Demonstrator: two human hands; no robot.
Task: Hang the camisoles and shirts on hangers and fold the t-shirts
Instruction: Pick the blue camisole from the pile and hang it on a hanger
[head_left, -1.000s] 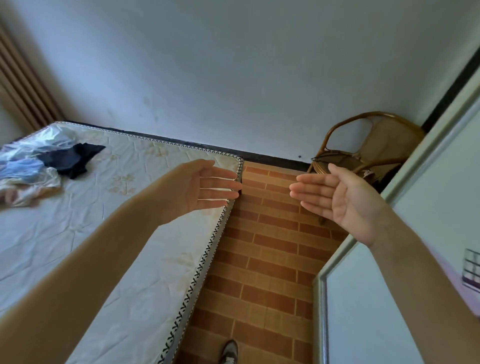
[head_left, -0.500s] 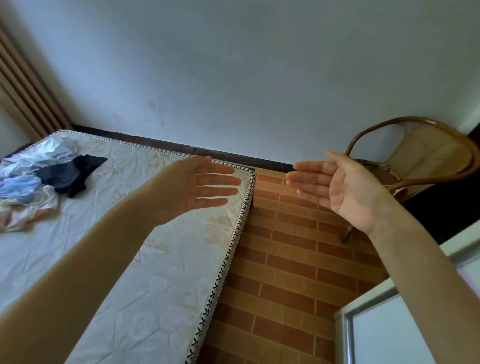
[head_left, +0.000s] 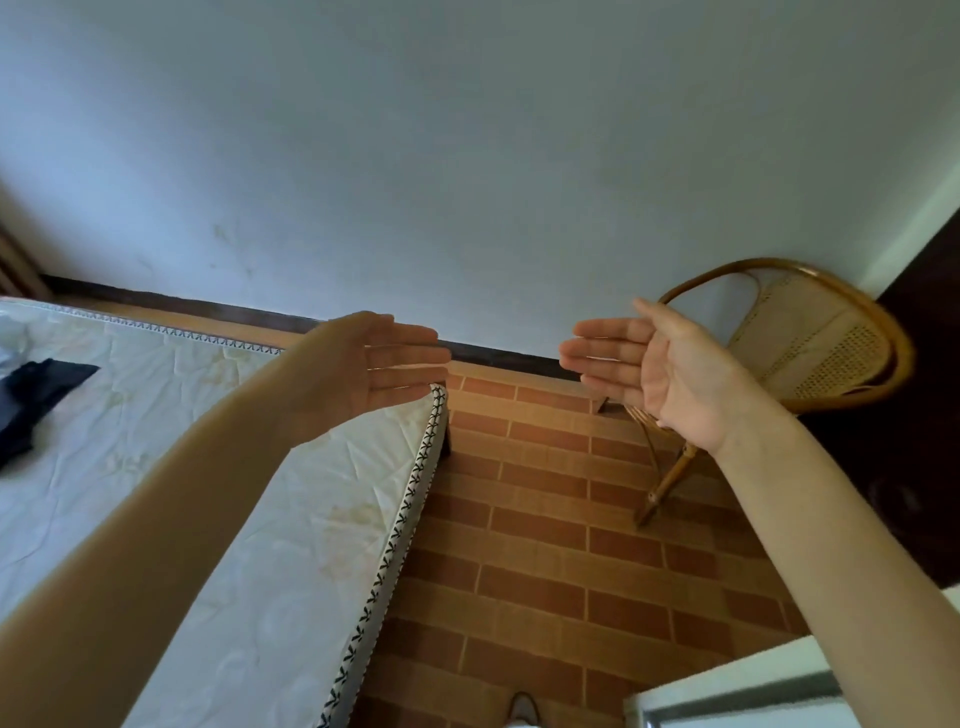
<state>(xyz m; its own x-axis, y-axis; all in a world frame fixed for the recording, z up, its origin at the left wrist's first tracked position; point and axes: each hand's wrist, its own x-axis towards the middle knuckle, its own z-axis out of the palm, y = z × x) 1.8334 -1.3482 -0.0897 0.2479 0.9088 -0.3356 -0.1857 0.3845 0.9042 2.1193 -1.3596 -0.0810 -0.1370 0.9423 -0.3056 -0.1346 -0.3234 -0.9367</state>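
Both palms facing, left hand (head_left: 363, 374) and right hand (head_left: 649, 369) flat-fingered, empty; better turned toward dark garment (head_left: 36, 400) at frame's left edge

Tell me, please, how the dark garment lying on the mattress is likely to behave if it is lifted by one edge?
The dark garment lies crumpled and flat on the mattress, so it is probably floppy and would drape rather than hold shape. It looks thin, so likely light. Both the left hand and right hand are empty and apart from it.
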